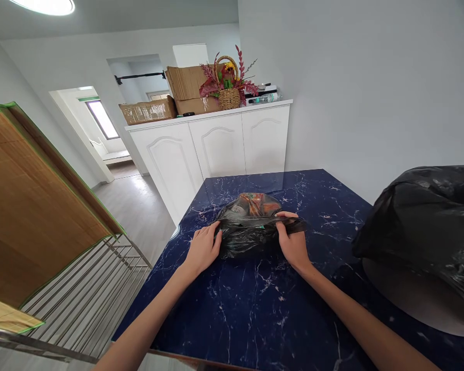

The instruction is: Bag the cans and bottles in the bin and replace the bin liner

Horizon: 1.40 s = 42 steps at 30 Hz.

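A thin black plastic bag (247,242) lies on the dark blue marble-patterned table (251,309), in front of me. Orange-red packaging (260,203) shows at its far side, partly through the film; what kind of goods it is I cannot make out. At the bag's left side, my left hand (204,247) is closed on the plastic, thumb towards the middle. Opposite it, my right hand (294,242) pinches the bag's edge between thumb and fingers, and a loose flap sticks out to the right. Some fingertips are hidden by the film.
A larger black bag (421,221) sits over a round grey container at the right. White cabinets (224,144) stand beyond the table, bearing cardboard boxes (191,85) and a flower basket (229,98). To the left is a metal rack (85,288) with a bamboo mat (34,201).
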Each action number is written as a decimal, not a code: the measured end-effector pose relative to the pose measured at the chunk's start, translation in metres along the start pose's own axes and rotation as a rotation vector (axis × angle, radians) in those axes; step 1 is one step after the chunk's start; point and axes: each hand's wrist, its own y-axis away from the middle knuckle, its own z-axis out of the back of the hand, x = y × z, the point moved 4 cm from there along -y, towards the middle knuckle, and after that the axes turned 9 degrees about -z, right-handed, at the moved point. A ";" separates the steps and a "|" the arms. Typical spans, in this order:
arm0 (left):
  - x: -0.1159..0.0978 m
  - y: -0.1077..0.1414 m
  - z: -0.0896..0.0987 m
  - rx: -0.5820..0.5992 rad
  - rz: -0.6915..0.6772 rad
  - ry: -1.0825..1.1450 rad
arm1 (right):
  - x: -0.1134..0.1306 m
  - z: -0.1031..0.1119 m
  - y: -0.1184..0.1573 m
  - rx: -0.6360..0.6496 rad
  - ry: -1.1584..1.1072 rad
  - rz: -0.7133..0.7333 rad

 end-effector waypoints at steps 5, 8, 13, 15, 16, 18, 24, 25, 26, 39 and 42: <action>0.008 -0.026 -0.020 0.105 0.105 -0.034 | -0.018 0.004 -0.010 0.030 0.061 -0.091; 0.012 -0.032 -0.023 0.152 0.123 -0.062 | -0.029 0.005 -0.013 0.029 0.090 -0.159; 0.013 -0.020 0.007 0.174 0.082 -0.088 | -0.038 0.004 -0.016 0.023 0.114 -0.209; 0.014 -0.010 0.031 0.167 0.082 -0.098 | -0.038 0.002 -0.015 0.031 0.119 -0.213; 0.014 -0.006 0.045 0.161 0.088 -0.101 | -0.038 0.001 -0.015 0.036 0.121 -0.212; 0.017 0.003 0.076 0.142 0.108 -0.091 | -0.037 0.000 -0.014 0.047 0.125 -0.206; 0.031 0.028 0.153 0.048 0.190 0.103 | -0.034 0.000 -0.012 0.053 0.136 -0.191; 0.034 0.032 0.161 0.024 0.224 0.167 | -0.034 0.001 -0.011 0.057 0.137 -0.189; 0.038 0.036 0.167 0.001 0.263 0.237 | -0.033 0.001 -0.011 0.060 0.138 -0.187; 0.091 0.052 0.184 -0.763 0.521 0.531 | -0.025 0.002 -0.008 0.107 0.168 -0.214; 0.096 0.044 0.188 -0.739 0.529 0.411 | -0.025 0.002 -0.009 0.102 0.170 -0.215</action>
